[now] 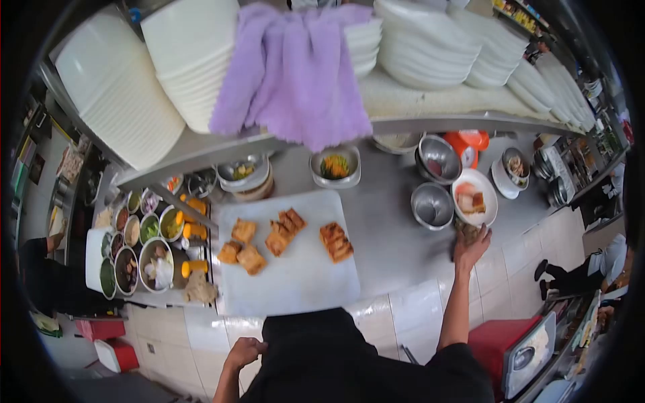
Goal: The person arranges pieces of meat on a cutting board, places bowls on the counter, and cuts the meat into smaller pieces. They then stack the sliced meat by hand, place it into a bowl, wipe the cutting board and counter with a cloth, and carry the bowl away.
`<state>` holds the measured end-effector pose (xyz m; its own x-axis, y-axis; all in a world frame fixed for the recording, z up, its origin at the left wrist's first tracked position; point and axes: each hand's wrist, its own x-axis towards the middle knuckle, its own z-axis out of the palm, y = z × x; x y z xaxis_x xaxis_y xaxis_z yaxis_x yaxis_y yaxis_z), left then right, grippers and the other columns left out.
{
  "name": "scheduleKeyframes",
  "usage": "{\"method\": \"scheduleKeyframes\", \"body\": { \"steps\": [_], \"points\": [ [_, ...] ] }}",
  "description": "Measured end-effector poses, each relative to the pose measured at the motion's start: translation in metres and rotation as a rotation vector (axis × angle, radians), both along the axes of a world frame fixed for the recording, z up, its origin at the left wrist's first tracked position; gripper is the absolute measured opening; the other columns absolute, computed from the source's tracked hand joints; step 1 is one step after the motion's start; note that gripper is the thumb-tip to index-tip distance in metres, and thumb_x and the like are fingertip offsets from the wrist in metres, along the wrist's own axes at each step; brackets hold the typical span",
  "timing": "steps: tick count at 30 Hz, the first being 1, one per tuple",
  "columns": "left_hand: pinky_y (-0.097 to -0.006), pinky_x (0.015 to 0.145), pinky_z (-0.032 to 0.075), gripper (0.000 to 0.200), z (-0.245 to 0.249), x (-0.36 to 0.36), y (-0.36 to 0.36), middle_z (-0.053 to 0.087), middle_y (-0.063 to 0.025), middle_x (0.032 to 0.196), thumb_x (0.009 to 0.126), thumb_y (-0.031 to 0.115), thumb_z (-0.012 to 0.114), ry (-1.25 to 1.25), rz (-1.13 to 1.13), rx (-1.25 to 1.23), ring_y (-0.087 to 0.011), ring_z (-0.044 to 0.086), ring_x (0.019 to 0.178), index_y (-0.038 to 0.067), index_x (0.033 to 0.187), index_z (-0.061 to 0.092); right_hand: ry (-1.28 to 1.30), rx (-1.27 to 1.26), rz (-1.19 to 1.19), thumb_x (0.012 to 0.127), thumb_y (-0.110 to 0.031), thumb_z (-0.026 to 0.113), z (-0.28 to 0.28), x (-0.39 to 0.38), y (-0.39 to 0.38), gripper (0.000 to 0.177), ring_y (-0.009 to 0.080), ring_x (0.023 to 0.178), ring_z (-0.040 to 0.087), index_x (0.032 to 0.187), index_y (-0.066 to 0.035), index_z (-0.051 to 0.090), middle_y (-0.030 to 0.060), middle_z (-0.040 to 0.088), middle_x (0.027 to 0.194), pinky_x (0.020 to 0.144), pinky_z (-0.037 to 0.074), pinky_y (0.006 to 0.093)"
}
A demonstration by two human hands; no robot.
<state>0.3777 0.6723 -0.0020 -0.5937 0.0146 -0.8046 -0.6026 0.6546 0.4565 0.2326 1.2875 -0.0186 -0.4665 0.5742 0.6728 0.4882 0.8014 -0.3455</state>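
My right hand [473, 247] reaches to the right front edge of the steel counter [390, 235]. Its fingers are closed on a crumpled, greyish-brown rag [465, 230], partly hidden and slightly blurred. Just beyond it stands a white bowl [492, 205] holding pieces of meat [472, 201]. An empty-looking metal bowl [432, 206] is to its left. My left hand [246, 351] hangs low beside my black clothing, fingers curled in, with nothing visible in them. Browned, cut pieces of meat [282, 232] lie in groups on a white cutting board [302, 289].
Overhead, a shelf [443, 123] carries stacked white dishes [430, 47] and a hanging purple towel [289, 74]. Ingredient containers [156, 265] crowd the left, beside a beige cloth [200, 289]. An orange scale [468, 148] stands behind the bowls. Other people [591, 265] are at both sides.
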Motion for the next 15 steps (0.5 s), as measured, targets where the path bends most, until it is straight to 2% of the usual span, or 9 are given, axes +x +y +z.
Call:
{"method": "scheduleKeyframes", "body": {
  "steps": [1,3,5,6,8,9,11,13,15],
  "points": [
    [-0.0305,0.069,0.052,0.037,-0.004,-0.007,-0.005,0.070,-0.0097,0.077,0.089,0.033,0.069,0.112,0.016,0.095,-0.0170,0.066,0.075,-0.004,0.089,0.071,0.034,0.002,-0.004,0.079,-0.017,0.076,0.024,-0.010,-0.011,0.054,0.0423,0.115,0.052,0.127,-0.001,0.055,0.0256,0.052,0.133,0.096,0.042,0.0501],
    [-0.0287,0.073,0.052,0.024,0.059,-0.055,0.022,0.071,-0.0075,0.086,0.082,0.016,0.077,0.274,0.209,0.408,-0.0142,0.066,0.081,-0.001,0.098,0.070,0.195,-0.771,0.239,0.081,-0.017,0.076,0.106,-0.020,-0.058,0.029,0.0343,0.092,0.062,0.102,0.001,0.067,0.0182,0.068,0.103,0.088,0.045,0.0465],
    [-0.0281,0.076,0.051,0.028,0.143,-0.106,0.058,0.071,-0.0061,0.096,0.079,0.006,0.078,0.732,-0.065,0.269,-0.0125,0.065,0.088,0.002,0.104,0.068,0.263,-0.221,0.470,0.087,-0.022,0.073,0.164,-0.047,-0.080,0.023,0.0235,0.077,0.058,0.085,0.001,0.070,0.0109,0.066,0.078,0.073,0.043,0.0366],
    [-0.0283,0.078,0.051,0.024,0.181,-0.128,0.076,0.071,-0.0079,0.102,0.080,0.007,0.076,0.963,-0.150,0.305,-0.0145,0.066,0.093,0.001,0.101,0.067,0.325,0.008,0.543,0.081,-0.016,0.076,0.210,-0.058,-0.099,0.018,0.0294,0.080,0.060,0.089,-0.002,0.069,0.0109,0.064,0.080,0.081,0.045,0.0417],
    [-0.0317,0.080,0.052,0.024,0.258,-0.168,0.118,0.070,-0.0134,0.100,0.079,0.006,0.074,1.380,-0.358,0.293,-0.0227,0.068,0.092,0.000,0.101,0.066,0.444,0.319,0.722,0.079,-0.019,0.076,0.288,-0.089,-0.114,0.035,0.0311,0.103,0.056,0.110,-0.007,0.066,0.0116,0.064,0.106,0.088,0.044,0.0415],
    [-0.0339,0.079,0.052,0.025,0.279,-0.194,0.136,0.069,-0.0144,0.100,0.079,0.007,0.073,1.616,-0.446,0.293,-0.0259,0.068,0.088,-0.001,0.101,0.065,0.496,0.264,0.865,0.083,-0.021,0.074,0.314,-0.107,-0.118,0.034,0.0331,0.108,0.055,0.112,-0.007,0.067,0.0136,0.062,0.114,0.092,0.043,0.0422],
    [-0.0378,0.078,0.052,0.024,0.326,-0.236,0.185,0.067,-0.0154,0.095,0.078,0.009,0.070,1.891,-0.374,0.227,-0.0297,0.067,0.087,-0.002,0.098,0.064,0.469,0.284,1.058,0.086,-0.029,0.070,0.354,-0.145,-0.135,0.035,0.0356,0.106,0.057,0.112,-0.005,0.067,0.0155,0.064,0.111,0.092,0.046,0.0435],
    [-0.0402,0.078,0.052,0.021,0.355,-0.288,0.217,0.067,-0.0165,0.096,0.080,0.011,0.067,2.105,-0.379,0.220,-0.0321,0.067,0.087,-0.002,0.096,0.065,0.181,0.380,1.121,0.090,-0.034,0.065,0.368,-0.186,-0.135,0.037,0.0374,0.099,0.061,0.111,-0.004,0.066,0.0179,0.066,0.106,0.086,0.048,0.0454],
    [-0.0411,0.079,0.052,0.024,0.373,-0.320,0.241,0.068,-0.0188,0.096,0.081,0.017,0.066,2.104,-0.430,0.187,-0.0341,0.067,0.086,-0.003,0.094,0.066,0.133,0.384,1.103,0.090,-0.034,0.064,0.372,-0.204,-0.137,0.035,0.0374,0.094,0.062,0.107,-0.003,0.066,0.0178,0.066,0.101,0.082,0.049,0.0459]
  ]
}}
